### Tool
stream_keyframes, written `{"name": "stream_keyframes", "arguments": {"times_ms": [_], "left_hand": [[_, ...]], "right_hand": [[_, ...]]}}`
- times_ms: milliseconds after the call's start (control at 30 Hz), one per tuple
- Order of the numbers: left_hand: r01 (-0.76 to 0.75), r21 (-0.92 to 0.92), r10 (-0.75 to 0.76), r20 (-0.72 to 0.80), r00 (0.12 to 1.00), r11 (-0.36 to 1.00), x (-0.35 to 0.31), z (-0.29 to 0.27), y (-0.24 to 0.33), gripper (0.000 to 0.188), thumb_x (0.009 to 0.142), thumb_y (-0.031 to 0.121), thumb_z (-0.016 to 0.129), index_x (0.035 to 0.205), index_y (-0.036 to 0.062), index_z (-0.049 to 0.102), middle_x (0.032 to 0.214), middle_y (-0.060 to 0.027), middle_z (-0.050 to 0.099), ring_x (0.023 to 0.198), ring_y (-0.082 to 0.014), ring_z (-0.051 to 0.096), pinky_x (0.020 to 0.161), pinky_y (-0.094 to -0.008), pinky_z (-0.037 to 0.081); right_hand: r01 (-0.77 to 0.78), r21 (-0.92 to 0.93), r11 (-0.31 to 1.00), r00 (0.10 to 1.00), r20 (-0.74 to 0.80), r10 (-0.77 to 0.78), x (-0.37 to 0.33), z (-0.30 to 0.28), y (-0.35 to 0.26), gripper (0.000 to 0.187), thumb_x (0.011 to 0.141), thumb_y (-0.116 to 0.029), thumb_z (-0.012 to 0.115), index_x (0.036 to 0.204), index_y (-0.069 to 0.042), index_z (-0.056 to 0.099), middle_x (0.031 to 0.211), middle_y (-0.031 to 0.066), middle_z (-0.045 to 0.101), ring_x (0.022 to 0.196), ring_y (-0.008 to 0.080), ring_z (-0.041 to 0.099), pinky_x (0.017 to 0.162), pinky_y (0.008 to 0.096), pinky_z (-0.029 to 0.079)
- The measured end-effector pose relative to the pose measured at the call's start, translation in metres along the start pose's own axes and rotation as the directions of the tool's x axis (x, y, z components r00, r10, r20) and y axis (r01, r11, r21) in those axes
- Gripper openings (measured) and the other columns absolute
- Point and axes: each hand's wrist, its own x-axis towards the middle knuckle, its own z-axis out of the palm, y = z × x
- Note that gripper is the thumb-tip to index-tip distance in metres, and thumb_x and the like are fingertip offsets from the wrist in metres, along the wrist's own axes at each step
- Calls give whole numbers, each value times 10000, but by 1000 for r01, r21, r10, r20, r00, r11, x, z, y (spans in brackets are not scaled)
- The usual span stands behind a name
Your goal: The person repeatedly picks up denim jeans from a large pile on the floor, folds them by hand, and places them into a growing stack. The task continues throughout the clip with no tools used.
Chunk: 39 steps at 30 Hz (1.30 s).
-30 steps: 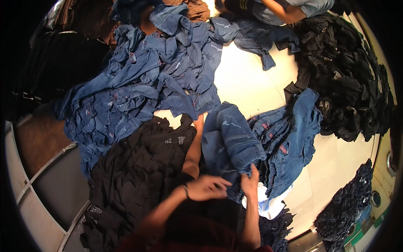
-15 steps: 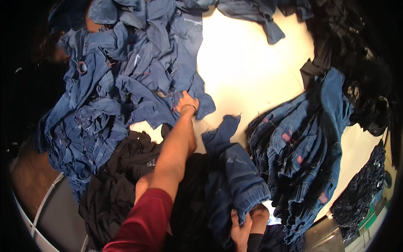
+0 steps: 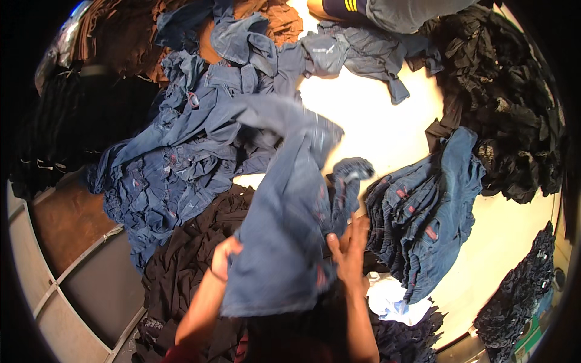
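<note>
A pair of blue jeans (image 3: 278, 236) hangs in front of me, its far end blurred and stretching back toward the heap of blue jeans (image 3: 163, 175) at the left. My left hand (image 3: 226, 257) grips the near left edge of these jeans, its fingertips partly hidden behind the cloth. On the other side my right hand (image 3: 351, 248) is open, fingers stretched and thumb apart, close against the jeans' right edge. Just beyond that hand, a darker denim piece (image 3: 346, 190) shows. To the right lies a layered stack of blue jeans (image 3: 417, 212) with reddish labels.
Black cloth (image 3: 181, 266) lies near my left arm. Piles of black garments (image 3: 514, 109) stand at the right, brown ones (image 3: 121, 30) at the far left. A white cloth (image 3: 393, 299) sits below the stack. Another person's grey-clothed part (image 3: 411, 12) shows at the top.
My left hand has drawn back from the heap toward me with a pair of jeans. My right hand has let go of the dark denim and moved up with fingers spread. The view has shifted.
</note>
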Motion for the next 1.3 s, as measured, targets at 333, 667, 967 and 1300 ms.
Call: {"name": "stream_keyframes", "arguments": {"times_ms": [333,667,967,1300], "left_hand": [[102,569,191,-432,881,816,-11,-205,-54,600,880,366,684,1377,41,599,1227,-142,664,1139,-315,636,1008,-418,497],[-539,827,302,479,824,159,-19,0,-122,959,750,326,876,1527,34,396,1520,-277,437,1443,-430,419,1160,-462,384],[-238,893,508,13,861,382,50,29,-39,633,797,-77,600,1378,169,548,1264,-190,596,1193,-349,619,942,-487,543],[-954,27,233,971,-45,-298,-40,394,-110,648,731,-9,745,1352,111,599,1255,-127,543,1215,-304,600,1003,-383,503]], "right_hand": [[-178,748,640,980,195,45,-35,13,-24,368,947,-87,712,1283,-22,576,1098,36,666,988,113,611,901,275,485],[-316,949,6,884,292,364,-83,-21,-52,517,1034,-230,610,1468,-4,444,1407,134,560,1239,238,595,1038,400,495],[-10,394,919,955,-267,125,22,-87,-8,257,893,-101,719,800,9,506,742,56,522,744,155,474,693,349,432],[530,268,805,542,-837,-78,-55,-451,5,394,1007,-160,638,1378,-41,574,1403,139,587,1202,273,657,793,332,660]]}}
